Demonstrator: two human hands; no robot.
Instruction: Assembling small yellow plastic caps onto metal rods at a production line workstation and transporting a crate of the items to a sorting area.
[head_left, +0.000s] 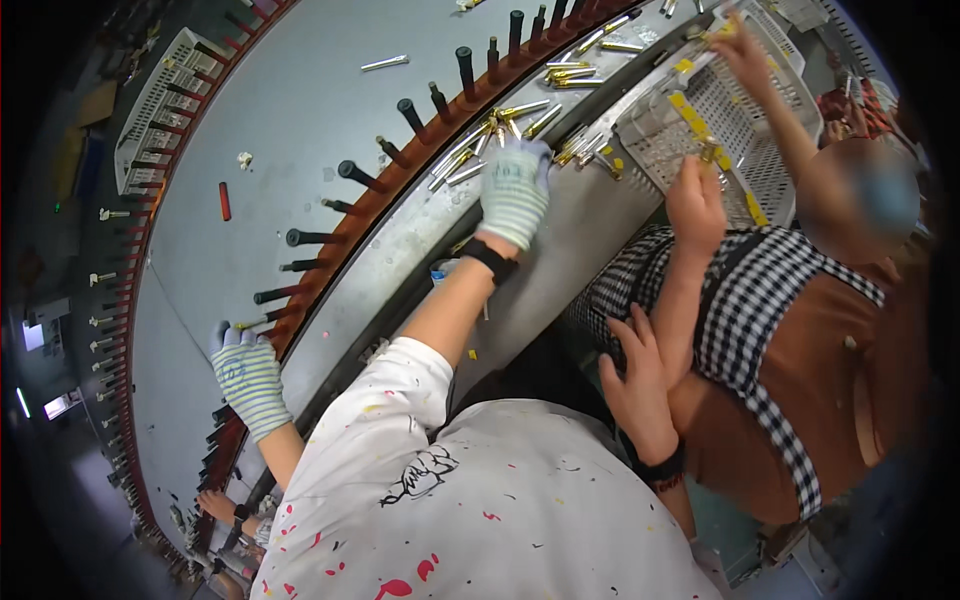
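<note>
My left hand [249, 380], in a striped knit glove, is closed at the curved rail of pegs. A slim metal piece with a yellowish end [250, 324] shows between its fingertips and a peg. My right hand [514, 200], gloved alike and with a black wristband, reaches over the ledge. Its fingertips meet a loose pile of silver metal tubes with brass-coloured ends [455, 160]. The back of the hand hides the fingers, so I cannot see whether they grip a tube.
Black pegs [408, 115] stand along the brown rail. On the grey surface lie a red stick [224, 201] and a silver tube [386, 62]. At the right, a co-worker's hand [697, 205] holds a small brass-coloured piece beside a white plastic basket [740, 125].
</note>
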